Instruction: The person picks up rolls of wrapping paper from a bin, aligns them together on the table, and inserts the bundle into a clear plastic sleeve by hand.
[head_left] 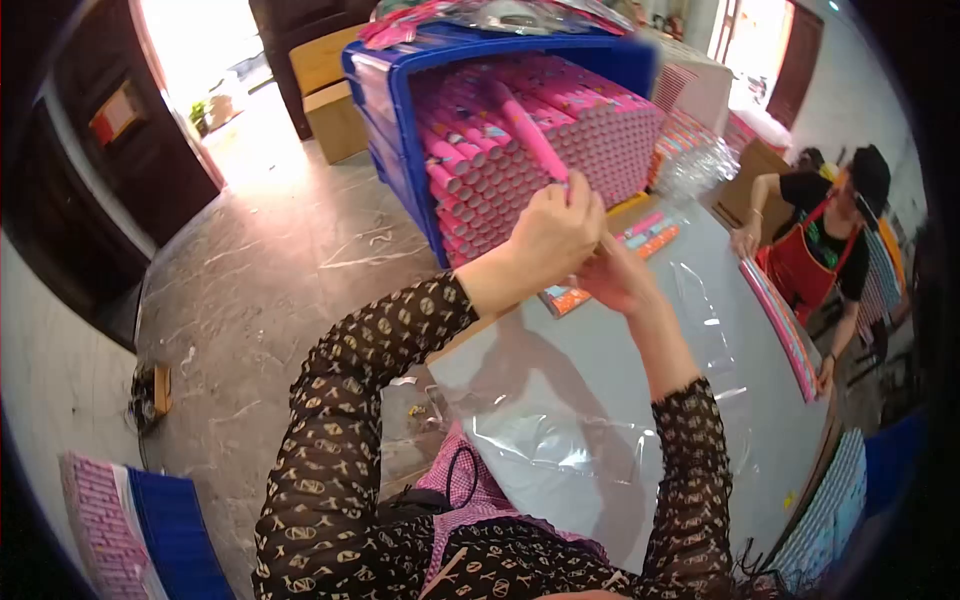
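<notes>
Head view shows the left hand (556,232) pinching a pink tube (532,137). Beside it, the right hand's (618,276) grip I cannot tell.

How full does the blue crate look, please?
Nearly full: stacked pink rolls take up most of the open side of the blue crate.

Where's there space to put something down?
The grey table looks bare between the clear film and the striped bundle along its right edge; so does the floor left of the blue crate. It's crowded inside the crate, packed with pink rolls, and beside the right hand, where patterned rolls lie.
</notes>
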